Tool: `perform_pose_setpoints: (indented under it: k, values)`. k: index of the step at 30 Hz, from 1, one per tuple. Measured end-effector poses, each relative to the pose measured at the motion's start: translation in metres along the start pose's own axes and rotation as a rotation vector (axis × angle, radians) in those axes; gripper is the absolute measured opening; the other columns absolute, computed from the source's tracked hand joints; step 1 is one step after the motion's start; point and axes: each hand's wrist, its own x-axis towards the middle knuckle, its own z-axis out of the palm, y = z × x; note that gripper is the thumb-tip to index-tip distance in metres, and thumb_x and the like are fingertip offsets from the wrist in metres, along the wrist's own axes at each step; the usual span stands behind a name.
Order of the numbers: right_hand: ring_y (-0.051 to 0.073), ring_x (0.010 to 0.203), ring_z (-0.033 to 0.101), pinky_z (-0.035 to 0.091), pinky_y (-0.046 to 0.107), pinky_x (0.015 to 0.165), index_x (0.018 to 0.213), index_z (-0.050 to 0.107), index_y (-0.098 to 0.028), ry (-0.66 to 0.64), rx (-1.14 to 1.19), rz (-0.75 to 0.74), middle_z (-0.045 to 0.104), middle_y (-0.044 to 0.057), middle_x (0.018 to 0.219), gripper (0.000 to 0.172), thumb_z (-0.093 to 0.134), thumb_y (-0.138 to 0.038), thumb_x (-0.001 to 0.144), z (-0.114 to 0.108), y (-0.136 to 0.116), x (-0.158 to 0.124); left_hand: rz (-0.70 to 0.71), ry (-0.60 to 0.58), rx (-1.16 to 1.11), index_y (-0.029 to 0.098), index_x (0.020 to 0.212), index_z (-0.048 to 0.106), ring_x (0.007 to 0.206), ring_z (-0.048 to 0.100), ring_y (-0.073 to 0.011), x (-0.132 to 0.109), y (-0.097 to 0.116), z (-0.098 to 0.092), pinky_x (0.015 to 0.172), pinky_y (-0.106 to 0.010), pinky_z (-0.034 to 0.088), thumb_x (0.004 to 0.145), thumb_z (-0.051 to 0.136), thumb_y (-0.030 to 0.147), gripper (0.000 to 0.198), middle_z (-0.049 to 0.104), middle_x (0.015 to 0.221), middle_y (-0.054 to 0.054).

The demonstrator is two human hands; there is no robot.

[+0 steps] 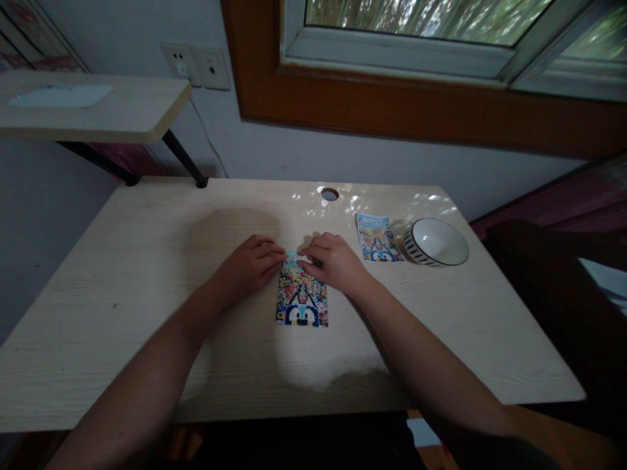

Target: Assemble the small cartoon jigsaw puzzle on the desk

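Note:
A flat rectangular cartoon-printed sheet (302,300) lies on the table in front of me, with a blue dog face at its lower end. I cannot make out whether it is a single sheet or a packet. At its upper left corner the fingertips of my left hand (255,262) are drawn together on the edge. My right hand (336,261) is curled over the upper right part, thumb and fingers at the top edge. Both hands hide parts of that upper end. A second cartoon-printed sheet (379,239), alike in design, lies farther back to the right.
Beside the second sheet stands a white bowl (438,243) with dark stripes outside. The pale wooden table (122,313) has a round cable hole (330,194) near its back edge. A raised shelf (142,121) on black posts is at the back left. Behind are a wall and window.

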Motion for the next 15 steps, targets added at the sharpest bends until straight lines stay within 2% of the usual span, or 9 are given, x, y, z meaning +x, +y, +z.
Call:
perform_pose_setpoints:
  k: [8, 15]
  values:
    - [0.024, 0.09, 0.059, 0.04, 0.038, 0.079, 0.106, 0.077, -0.023, 0.004, 0.006, -0.016, 0.071, 0.006, 0.094, 0.02, 0.067, -0.039, 0.1, 0.0023, 0.0017, -0.0004, 0.028, -0.06, 0.015, 0.023, 0.133, 0.07, 0.139, 0.051, -0.0299, -0.0015, 0.0025, -0.0018, 0.113, -0.052, 0.048, 0.102, 0.06, 0.018, 0.033, 0.072, 0.133, -0.007]
    - [0.025, 0.092, 0.059, 0.039, 0.038, 0.079, 0.1, 0.076, -0.023, -0.001, -0.012, -0.017, 0.072, 0.007, 0.094, 0.019, 0.065, -0.038, 0.101, 0.0028, -0.0008, 0.001, 0.03, -0.095, 0.068, 0.023, 0.134, 0.07, 0.132, 0.052, -0.0301, -0.001, 0.0048, -0.0033, 0.11, -0.051, 0.049, 0.103, 0.059, 0.018, 0.033, 0.072, 0.133, -0.008]
